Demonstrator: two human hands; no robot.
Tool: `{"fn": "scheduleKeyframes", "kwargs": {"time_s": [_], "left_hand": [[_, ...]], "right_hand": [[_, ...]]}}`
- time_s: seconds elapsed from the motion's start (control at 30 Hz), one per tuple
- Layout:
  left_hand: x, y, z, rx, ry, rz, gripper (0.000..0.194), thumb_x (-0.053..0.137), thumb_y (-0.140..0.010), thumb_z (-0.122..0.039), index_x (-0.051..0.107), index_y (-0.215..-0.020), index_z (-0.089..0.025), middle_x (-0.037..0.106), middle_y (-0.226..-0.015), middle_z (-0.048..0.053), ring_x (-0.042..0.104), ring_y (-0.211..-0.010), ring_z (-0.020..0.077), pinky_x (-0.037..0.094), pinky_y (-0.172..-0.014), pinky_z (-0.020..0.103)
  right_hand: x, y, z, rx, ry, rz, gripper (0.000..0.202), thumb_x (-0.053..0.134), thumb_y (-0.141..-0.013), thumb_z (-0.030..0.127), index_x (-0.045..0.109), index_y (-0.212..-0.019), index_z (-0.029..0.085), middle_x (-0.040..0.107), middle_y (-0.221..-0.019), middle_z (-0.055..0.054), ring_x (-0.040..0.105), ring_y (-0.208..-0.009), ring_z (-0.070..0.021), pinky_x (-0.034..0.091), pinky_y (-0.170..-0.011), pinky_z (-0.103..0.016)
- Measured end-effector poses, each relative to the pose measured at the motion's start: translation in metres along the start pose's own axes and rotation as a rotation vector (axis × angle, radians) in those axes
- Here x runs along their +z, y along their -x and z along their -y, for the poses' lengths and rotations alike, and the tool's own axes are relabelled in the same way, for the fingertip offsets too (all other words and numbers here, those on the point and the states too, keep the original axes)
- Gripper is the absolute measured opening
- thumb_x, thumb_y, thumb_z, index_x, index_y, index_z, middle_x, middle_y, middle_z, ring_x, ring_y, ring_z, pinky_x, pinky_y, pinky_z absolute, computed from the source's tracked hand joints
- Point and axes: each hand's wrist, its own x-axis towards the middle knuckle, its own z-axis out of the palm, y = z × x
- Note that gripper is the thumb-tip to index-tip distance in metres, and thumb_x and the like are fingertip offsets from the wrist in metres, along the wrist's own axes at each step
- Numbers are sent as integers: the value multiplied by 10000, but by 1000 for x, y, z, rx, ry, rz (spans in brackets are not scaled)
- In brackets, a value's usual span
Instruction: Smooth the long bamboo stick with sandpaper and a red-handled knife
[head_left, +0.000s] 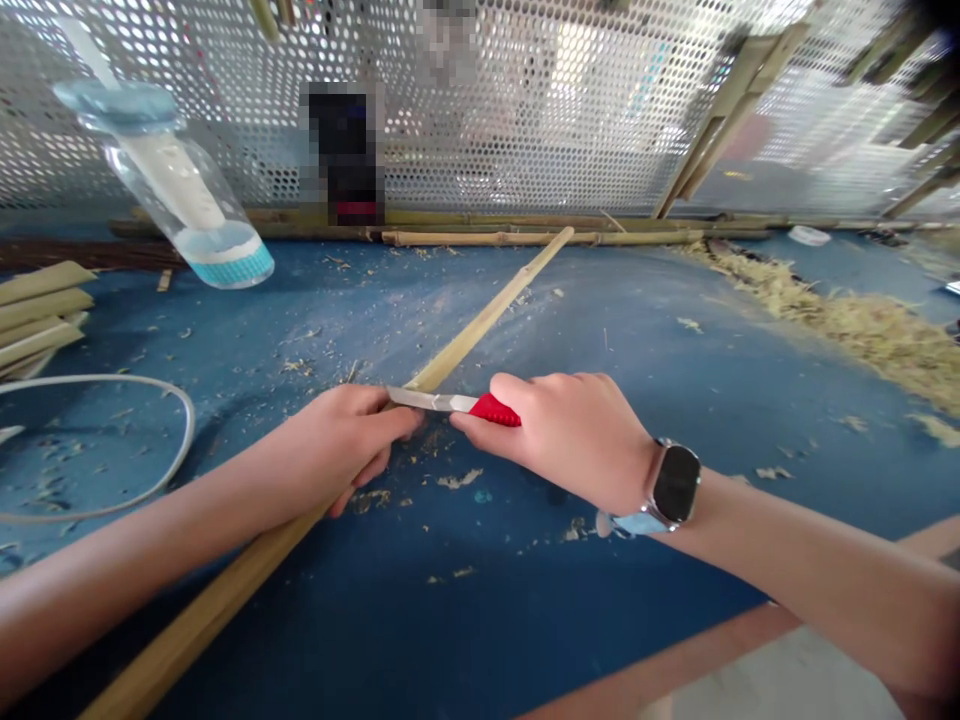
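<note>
A long bamboo strip [487,315] lies diagonally over the blue table, from the bottom left towards the back. My left hand [349,440] is wrapped round its middle, thumb near the blade. In my right hand [570,430], which wears a watch, is a red-handled knife [495,409]. Its blade [427,399] points left and lies across the strip just beyond my left fingers; its tip is beside my left thumb. My right fingers are closed round the handle.
A clear bottle [217,225] stands at the back left, near bamboo pieces [45,315] and a white cable [187,420]. Shavings [862,335] are heaped at the right. Bamboo poles [480,239] lie along the perforated screen [480,150]. Scraps dot the blue table [525,580].
</note>
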Motion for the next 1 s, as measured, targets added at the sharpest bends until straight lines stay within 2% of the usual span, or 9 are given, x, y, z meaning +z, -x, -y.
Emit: {"fn": "scheduleKeyframes", "kwargs": {"time_s": [0.17, 0.27, 0.37, 0.5, 0.77, 0.9, 1.0], "left_hand": [[-7, -1, 2, -14, 69, 63, 379, 503, -870, -608, 550, -740, -256, 497, -429, -85, 470, -256, 130, 370, -302, 233], [-5, -1, 1, -12, 64, 58, 371, 516, -876, -602, 542, -745, -256, 498, -422, -94, 474, -255, 126, 389, -315, 227], [1, -1, -1, -18, 6, 8, 375, 530, -875, -578, 526, -692, -250, 506, -412, -86, 484, -251, 126, 378, -310, 223], [7, 0, -1, -16, -55, -80, 495, 539, -885, -611, 453, -570, -239, 487, -396, -70, 490, -247, 119, 377, -304, 216], [4, 0, 5, 9, 55, -21, 433, 539, -885, -604, 500, -658, -238, 514, -436, -74, 486, -246, 115, 355, -293, 205], [1, -2, 2, 3, 73, 4, 423, 533, -889, -615, 541, -706, -234, 532, -453, -71, 499, -260, 117, 392, -314, 209], [-4, -2, 1, -26, 111, 63, 433, 531, -895, -639, 570, -741, -236, 511, -409, -71, 488, -267, 124, 433, -343, 221]], "right_hand": [[-1, 2, -2, 11, 29, 35, 643, 317, -993, 767, 616, -801, 231, 587, -546, -21, 495, -499, -155, 125, -527, -300], [-1, 3, -2, 1, 42, 39, 652, 308, -997, 768, 618, -800, 230, 580, -539, -21, 498, -491, -158, 131, -523, -297], [1, -1, -2, -8, 49, 21, 643, 320, -1007, 751, 630, -808, 224, 583, -541, -27, 505, -489, -163, 136, -520, -300], [3, -8, -5, 6, 74, -44, 642, 312, -1023, 729, 642, -826, 214, 588, -552, -35, 492, -485, -162, 142, -525, -300], [-2, 8, -4, 3, 40, -5, 664, 307, -996, 770, 624, -773, 231, 528, -514, -11, 430, -479, -152, 131, -535, -300], [0, 2, -9, -7, 10, 27, 703, 275, -982, 801, 634, -776, 233, 531, -527, -12, 409, -481, -152, 146, -535, -298], [3, -7, -19, 40, 45, 17, 706, 284, -988, 786, 672, -814, 222, 564, -557, -35, 443, -502, -166, 160, -552, -304]]}}
